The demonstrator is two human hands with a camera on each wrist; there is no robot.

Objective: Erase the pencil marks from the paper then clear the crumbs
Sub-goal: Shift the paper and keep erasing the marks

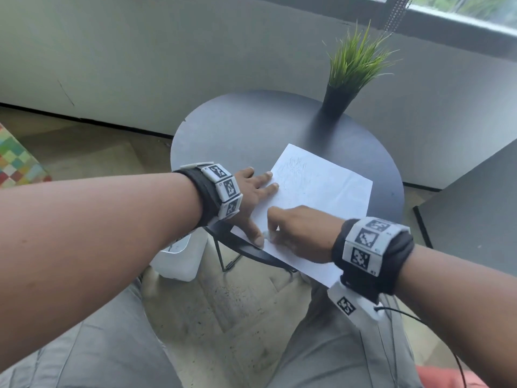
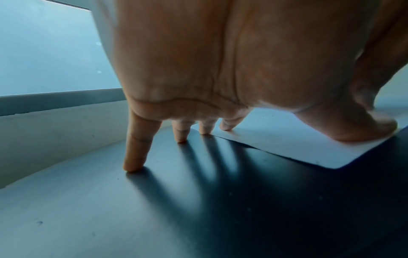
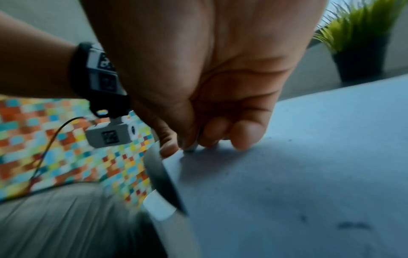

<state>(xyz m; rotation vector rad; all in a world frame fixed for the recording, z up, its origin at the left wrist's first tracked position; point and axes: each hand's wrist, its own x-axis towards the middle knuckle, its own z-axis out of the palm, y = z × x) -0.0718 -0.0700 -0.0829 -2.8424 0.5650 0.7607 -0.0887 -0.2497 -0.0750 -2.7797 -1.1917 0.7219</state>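
On the round dark surface [image 1: 237, 130], the left hand [image 1: 251, 191] lies spread, straight fingers and thumb pressing the paper's [image 1: 330, 186] left edge. That thin white rectangular sheet runs lengthwise from near right to far left, overhanging the rim. Rightward, the right hand [image 1: 296, 231] pinches a small white eraser [image 1: 269, 234] against it.

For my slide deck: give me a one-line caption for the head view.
Left hand pins white paper sheet on round dark table; right hand rubs a small white eraser.
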